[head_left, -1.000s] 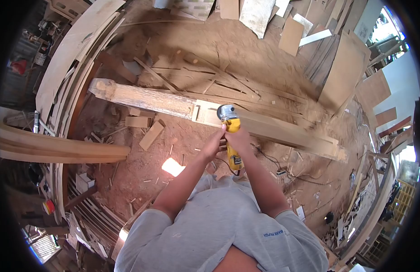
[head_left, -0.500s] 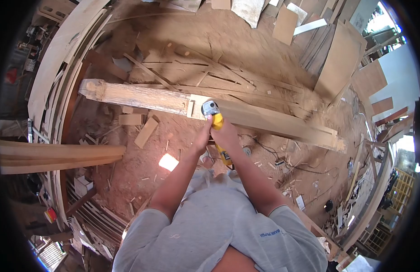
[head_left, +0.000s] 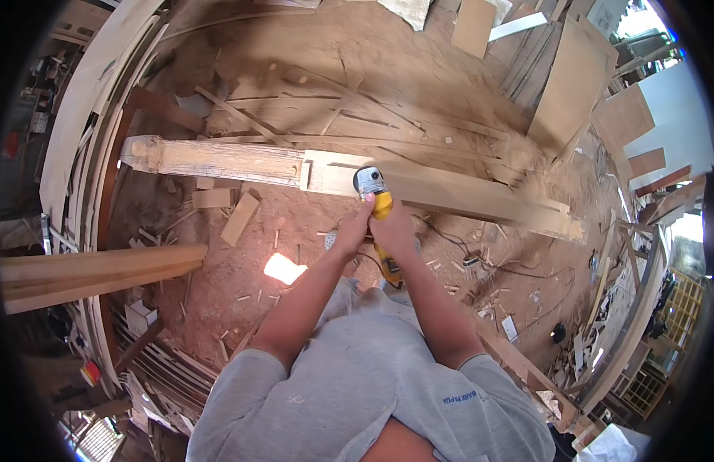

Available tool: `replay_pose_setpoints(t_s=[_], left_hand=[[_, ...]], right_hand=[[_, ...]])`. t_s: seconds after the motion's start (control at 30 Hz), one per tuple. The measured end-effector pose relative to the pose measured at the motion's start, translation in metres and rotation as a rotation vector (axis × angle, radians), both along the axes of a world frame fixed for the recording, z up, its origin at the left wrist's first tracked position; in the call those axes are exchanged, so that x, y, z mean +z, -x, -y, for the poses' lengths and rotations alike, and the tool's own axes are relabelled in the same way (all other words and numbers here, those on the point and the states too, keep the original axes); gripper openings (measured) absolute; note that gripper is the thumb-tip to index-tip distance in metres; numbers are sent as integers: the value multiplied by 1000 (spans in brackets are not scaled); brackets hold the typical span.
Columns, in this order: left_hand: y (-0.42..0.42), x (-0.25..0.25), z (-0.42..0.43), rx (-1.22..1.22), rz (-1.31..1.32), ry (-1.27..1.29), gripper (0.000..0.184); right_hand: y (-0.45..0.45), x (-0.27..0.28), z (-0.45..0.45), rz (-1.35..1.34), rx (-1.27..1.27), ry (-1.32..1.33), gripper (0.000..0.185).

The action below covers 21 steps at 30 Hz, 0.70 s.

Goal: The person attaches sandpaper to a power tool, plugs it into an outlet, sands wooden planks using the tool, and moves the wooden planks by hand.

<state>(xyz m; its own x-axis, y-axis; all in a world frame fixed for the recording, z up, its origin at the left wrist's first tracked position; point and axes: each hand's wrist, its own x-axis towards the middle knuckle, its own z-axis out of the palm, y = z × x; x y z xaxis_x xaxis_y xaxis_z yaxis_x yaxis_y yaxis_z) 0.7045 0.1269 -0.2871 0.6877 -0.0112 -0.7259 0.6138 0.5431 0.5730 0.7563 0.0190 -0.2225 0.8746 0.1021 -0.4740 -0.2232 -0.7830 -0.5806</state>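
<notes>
A yellow angle grinder (head_left: 382, 205) with a silver head is held in front of me over a long wooden beam (head_left: 472, 198). My right hand (head_left: 395, 229) wraps round its yellow body. My left hand (head_left: 355, 225) closes on the grinder's left side near the head, thumb pointing up along it. The grinder's head overlaps the smooth middle of the beam; whether the disc touches the wood I cannot tell. The beam's left part is narrower, with rough, carved-looking faces and a raised block where it meets the smooth part.
Wood offcuts (head_left: 240, 219) and thin strips lie on the dusty ground. A power cord (head_left: 519, 286) trails at right. Stacked boards (head_left: 103, 154) stand along the left, and a thick timber (head_left: 103, 273) juts in there. Panels (head_left: 573, 96) lean at upper right.
The grinder and both hands have shifted slightly right along the beam, while the whole view has moved a little. Both hands keep their hold.
</notes>
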Motion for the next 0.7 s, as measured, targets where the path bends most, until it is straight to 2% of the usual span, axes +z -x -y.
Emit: replay_pose_setpoints(t_s=[0.27,0.53,0.7], left_hand=[[-12,18,40,-77,-1,-42,77],[-30,36,85,-183,7,-43,79],[-41,24,123,-233,7,-35,81]], right_hand=[[-3,-12,46,-18,-56,56,61],[-14,11,93,-26,-126,89,61],[-21,9,133,-16,-159,70,64]])
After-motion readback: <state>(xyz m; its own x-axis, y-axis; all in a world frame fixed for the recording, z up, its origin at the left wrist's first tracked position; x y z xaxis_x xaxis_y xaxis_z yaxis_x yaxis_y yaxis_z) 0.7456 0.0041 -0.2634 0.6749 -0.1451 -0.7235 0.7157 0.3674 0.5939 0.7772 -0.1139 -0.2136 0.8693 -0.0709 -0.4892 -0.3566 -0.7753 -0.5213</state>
